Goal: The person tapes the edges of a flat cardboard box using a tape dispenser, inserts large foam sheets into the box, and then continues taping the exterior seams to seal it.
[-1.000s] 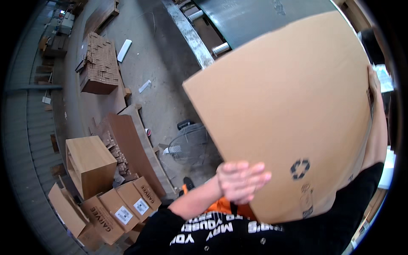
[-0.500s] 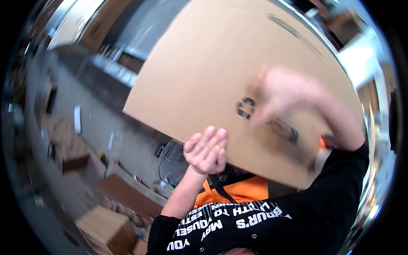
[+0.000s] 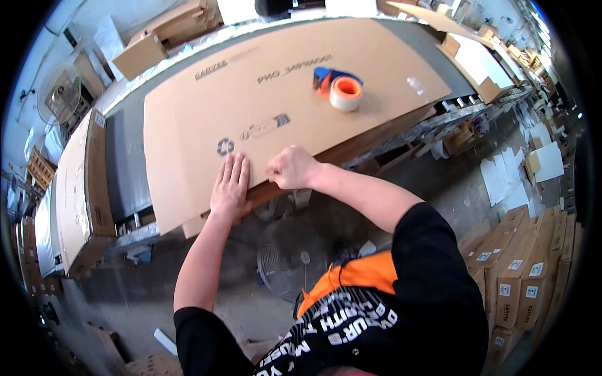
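A large flat brown cardboard box [image 3: 188, 125] lies before me, its broad printed face up. My left hand [image 3: 231, 188] rests palm down by its near edge, fingers stretched out next to a printed recycling mark. Just right of it, my right hand [image 3: 293, 169] is curled into a fist at the same edge, with nothing showing in it. Farther back on the cardboard, to the right, sits a blue and orange tape dispenser [image 3: 338, 88] carrying a roll of pale tape. Neither hand touches the dispenser.
The box lies on a roller conveyor [image 3: 128, 156]. Another long carton [image 3: 81, 188] stands at its left. Stacked cartons [image 3: 520, 269] rise at the lower right. A floor fan [image 3: 291, 257] stands below the near edge, and white sheets [image 3: 505, 178] lie on the floor at right.
My view has swung, bringing the conveyor and the tape dispenser into sight. The left hand now lies on the cardboard; the right has come down from above it to the near edge.
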`<state>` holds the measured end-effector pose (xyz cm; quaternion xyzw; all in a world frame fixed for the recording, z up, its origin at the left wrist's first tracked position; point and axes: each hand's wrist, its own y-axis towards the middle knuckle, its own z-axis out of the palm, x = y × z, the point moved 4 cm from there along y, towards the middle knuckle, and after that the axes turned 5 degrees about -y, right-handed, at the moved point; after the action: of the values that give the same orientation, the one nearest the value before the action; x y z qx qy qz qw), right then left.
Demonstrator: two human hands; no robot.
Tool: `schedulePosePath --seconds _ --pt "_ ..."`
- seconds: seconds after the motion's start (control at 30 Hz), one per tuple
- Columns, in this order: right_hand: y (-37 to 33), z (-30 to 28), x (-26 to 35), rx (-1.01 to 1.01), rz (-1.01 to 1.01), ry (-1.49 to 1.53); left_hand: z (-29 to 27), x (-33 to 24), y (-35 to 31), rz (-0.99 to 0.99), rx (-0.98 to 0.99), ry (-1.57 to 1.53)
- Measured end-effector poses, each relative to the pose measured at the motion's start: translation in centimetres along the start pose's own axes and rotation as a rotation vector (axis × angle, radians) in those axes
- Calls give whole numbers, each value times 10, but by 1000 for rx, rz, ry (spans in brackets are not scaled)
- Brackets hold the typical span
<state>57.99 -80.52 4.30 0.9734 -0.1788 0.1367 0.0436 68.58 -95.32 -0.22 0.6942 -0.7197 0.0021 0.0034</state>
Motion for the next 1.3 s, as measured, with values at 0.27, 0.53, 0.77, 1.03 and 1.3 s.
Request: schedulePosePath --seconds 0.27,0.53,0.77,1.03,1.3 --pt "-42 -137 -243 -116 780 -314 -1 -13 4 10 -27 -60" --pt "-31 -93 -264 -217 892 563 -1 -7 -6 15 -43 -49" --pt "23 -126 -123 -175 556 308 -2 -6 -8 75 -69 21" --pt "24 -93 -44 279 668 -143 -4 -6 0 140 -63 -92" --pt "-127 14 -5 189 577 -295 2 -3 -13 131 -111 -96"
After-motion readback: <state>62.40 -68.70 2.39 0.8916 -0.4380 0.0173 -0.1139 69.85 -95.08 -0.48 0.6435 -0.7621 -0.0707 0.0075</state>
